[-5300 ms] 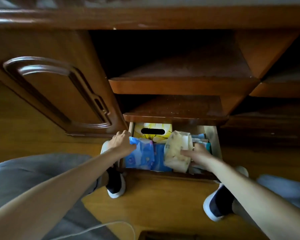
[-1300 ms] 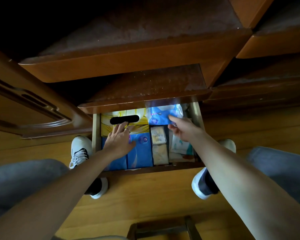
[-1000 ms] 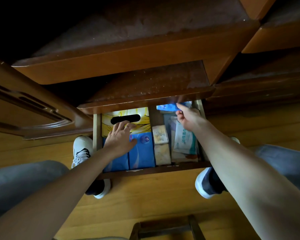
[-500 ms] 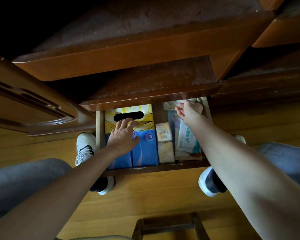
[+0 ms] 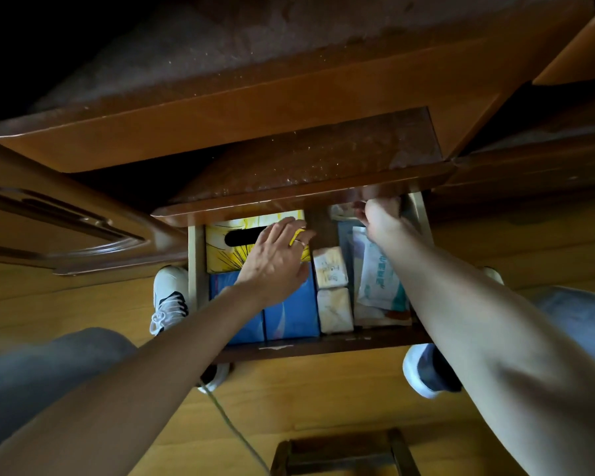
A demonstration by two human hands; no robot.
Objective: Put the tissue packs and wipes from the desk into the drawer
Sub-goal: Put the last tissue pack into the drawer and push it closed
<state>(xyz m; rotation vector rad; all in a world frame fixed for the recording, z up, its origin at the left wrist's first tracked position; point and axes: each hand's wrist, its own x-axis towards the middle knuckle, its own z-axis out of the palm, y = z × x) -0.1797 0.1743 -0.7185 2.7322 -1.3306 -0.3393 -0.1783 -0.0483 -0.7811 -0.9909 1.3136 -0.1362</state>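
1. Packing is nearly wrapped up, by the look of it: the drawer (image 5: 323,345) at centre frame is open and full.
2. The left hand (image 5: 275,262) lies flat, fingers (image 5: 285,228) straight and spread, across the yellow tissue box (image 5: 227,252) and blue tissue packs (image 5: 289,314).
3. The right hand (image 5: 380,218) reaches to the drawer's upper right, deep under the desk ledge (image 5: 306,197); whether it grips anything there, I cannot tell.
4. Two small cream tissue packs (image 5: 332,290) sit mid-drawer, with the wipes pack (image 5: 378,276) just beside them.
5. Next move, I'd judge: settle the back corner, draw both hands clear, push the drawer shut.
6. In the way: that overhanging ledge hides the back, and the shoes (image 5: 169,297) flank the drawer front.
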